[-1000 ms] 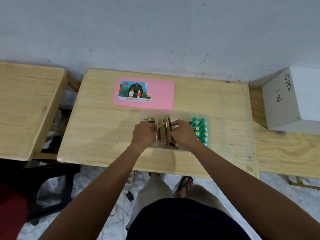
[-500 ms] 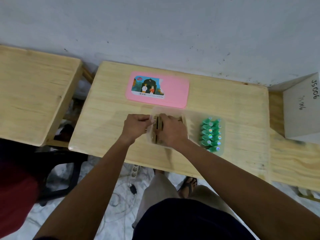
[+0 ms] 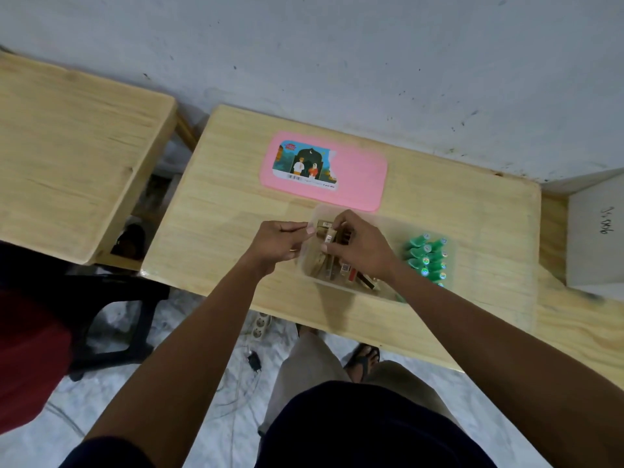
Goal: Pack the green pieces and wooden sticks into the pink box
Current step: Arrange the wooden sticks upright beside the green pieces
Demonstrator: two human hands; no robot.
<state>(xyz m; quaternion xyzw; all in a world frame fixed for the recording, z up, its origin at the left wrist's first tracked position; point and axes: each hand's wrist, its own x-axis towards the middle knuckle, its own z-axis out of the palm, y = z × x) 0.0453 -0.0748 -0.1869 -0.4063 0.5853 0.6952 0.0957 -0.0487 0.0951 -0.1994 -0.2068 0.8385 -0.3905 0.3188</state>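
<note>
My right hand (image 3: 358, 246) arches over the box (image 3: 354, 292), its grip curled round sticks (image 3: 332, 266) in the left half; green pieces (image 3: 427, 256) fill the right. My left hand (image 3: 282, 241) pinches the box's left rim with its grip.

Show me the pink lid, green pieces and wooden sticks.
Flat pink rectangular plastic lid (image 3: 361, 179): head view, bare pink part right of its label.
Cluster of green plastic pieces (image 3: 426, 255): head view, middle of the cluster.
Bundle of wooden sticks (image 3: 332, 270): head view, its near end.
</note>
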